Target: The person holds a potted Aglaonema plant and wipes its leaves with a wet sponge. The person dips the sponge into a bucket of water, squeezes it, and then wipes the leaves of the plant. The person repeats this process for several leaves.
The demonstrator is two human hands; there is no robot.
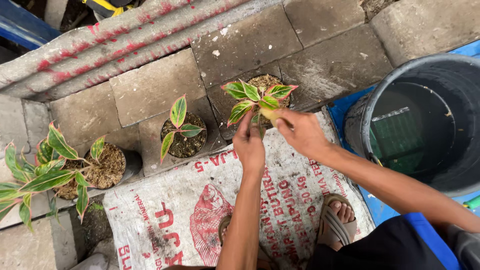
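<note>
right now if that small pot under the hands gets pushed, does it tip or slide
The small pot would probably slide: it looks squat and soil-filled on flat paving. Its leaves look floppy and apt to bend. Both hands, left hand and right hand, touch only foliage.

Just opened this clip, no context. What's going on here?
A person crouches over a printed feed sack on stone paving. Both hands are at a small potted plant with red-edged green leaves: the left hand reaches up to its lower leaves, and the right hand pinches a yellowish leaf at the base. Two similar potted plants stand to the left. A dark bucket of water sits on the right.
</note>
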